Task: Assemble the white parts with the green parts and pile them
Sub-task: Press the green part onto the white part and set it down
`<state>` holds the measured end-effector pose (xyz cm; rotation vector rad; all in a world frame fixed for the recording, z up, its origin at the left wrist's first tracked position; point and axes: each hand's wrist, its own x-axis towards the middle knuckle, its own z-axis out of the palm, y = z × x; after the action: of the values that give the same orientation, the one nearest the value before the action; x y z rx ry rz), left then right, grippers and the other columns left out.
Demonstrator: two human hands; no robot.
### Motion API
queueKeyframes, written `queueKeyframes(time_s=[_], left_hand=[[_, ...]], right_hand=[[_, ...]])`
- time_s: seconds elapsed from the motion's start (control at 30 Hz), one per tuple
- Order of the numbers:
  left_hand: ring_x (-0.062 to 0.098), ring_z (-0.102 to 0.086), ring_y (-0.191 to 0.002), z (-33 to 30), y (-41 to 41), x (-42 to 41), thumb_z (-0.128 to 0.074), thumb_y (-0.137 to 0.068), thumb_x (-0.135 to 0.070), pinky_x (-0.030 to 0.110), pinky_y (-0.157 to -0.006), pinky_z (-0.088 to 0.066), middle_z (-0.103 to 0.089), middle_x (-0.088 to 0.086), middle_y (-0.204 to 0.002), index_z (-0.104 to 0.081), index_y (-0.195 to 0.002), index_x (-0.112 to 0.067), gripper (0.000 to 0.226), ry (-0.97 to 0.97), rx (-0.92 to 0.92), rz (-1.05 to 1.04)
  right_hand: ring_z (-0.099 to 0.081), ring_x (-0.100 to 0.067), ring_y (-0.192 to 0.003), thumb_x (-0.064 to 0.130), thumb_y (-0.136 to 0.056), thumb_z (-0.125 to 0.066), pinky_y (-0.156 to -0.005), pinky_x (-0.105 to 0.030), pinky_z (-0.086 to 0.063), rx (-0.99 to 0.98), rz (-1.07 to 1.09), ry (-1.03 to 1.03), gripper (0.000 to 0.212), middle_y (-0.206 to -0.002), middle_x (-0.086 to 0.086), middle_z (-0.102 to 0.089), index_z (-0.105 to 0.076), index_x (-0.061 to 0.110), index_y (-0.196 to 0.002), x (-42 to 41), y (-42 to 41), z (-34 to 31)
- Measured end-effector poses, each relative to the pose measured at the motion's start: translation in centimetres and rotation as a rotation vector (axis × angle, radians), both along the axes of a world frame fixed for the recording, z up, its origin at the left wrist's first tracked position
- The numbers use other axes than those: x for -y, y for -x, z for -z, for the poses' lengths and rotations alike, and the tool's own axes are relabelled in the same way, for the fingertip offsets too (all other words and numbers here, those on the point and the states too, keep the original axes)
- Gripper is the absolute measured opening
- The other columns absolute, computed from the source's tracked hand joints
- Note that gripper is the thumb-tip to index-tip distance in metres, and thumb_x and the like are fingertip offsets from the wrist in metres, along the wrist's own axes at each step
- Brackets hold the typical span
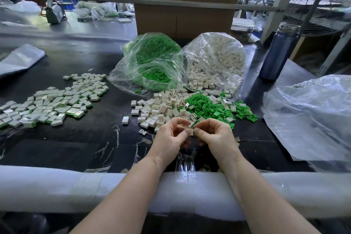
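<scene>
My left hand and my right hand meet over the black table, both pinching one small white part between their fingertips. Just beyond them lies a heap of loose white parts, and to its right a heap of green parts. A wide pile of assembled white-and-green pieces spreads over the table's left side. One assembled piece lies alone between the piles. Behind stand an open bag of green parts and an open bag of white parts.
A dark blue bottle stands at the right rear. A large crumpled plastic bag lies at right. Cardboard boxes rise behind the bags. White foam padding covers the table's near edge. Plastic scraps litter the table.
</scene>
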<state>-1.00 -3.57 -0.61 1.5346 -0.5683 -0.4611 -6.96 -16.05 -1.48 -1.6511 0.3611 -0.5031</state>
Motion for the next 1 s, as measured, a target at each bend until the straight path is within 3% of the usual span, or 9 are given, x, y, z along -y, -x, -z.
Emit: queueKeyframes(time_s=[0.13, 0.3, 0.6, 1.0], left_hand=[[0.017, -0.063, -0.074, 0.14, -0.10, -0.01, -0.059, -0.085, 0.006, 0.023, -0.066, -0.056, -0.063, 0.015, -0.087, -0.059, -0.097, -0.008, 0.018, -0.013, 0.021, 0.022], [0.014, -0.064, -0.068, 0.39, -0.30, 0.16, -0.059, -0.088, -0.006, 0.020, -0.065, -0.055, -0.065, 0.005, -0.079, -0.062, -0.089, -0.012, 0.006, -0.005, 0.008, -0.010], [0.001, -0.060, -0.054, 0.25, -0.38, 0.03, -0.055, -0.091, -0.008, 0.014, -0.055, -0.050, -0.062, 0.004, -0.069, -0.063, -0.090, 0.002, 0.013, -0.007, -0.013, -0.025], [0.011, -0.057, -0.058, 0.60, -0.45, 0.19, -0.055, -0.092, -0.011, 0.015, -0.055, -0.049, -0.063, 0.011, -0.072, -0.064, -0.081, -0.006, 0.015, -0.145, 0.058, 0.018]], right_hand=[[-0.057, -0.004, -0.049, -0.005, -0.081, -0.065, -0.046, -0.016, -0.047, 0.002, 0.009, -0.050, 0.021, -0.053, 0.004, -0.064, -0.065, 0.012, -0.068, -0.02, 0.04, -0.05], [-0.058, -0.006, -0.050, 0.003, -0.084, -0.066, -0.048, -0.017, -0.048, 0.021, -0.018, -0.099, 0.014, -0.058, 0.000, -0.066, -0.068, 0.011, -0.072, 0.07, 0.17, -0.15], [-0.057, -0.005, -0.049, 0.004, -0.085, -0.064, -0.048, -0.016, -0.048, -0.033, -0.030, -0.016, 0.017, -0.056, 0.001, -0.064, -0.065, 0.010, -0.070, -0.11, 0.02, -0.05], [-0.051, 0.000, -0.047, 0.006, -0.084, -0.065, -0.048, -0.015, -0.044, -0.086, -0.052, 0.093, 0.018, -0.055, 0.004, -0.058, -0.062, 0.011, -0.067, -0.32, 0.02, 0.02]])
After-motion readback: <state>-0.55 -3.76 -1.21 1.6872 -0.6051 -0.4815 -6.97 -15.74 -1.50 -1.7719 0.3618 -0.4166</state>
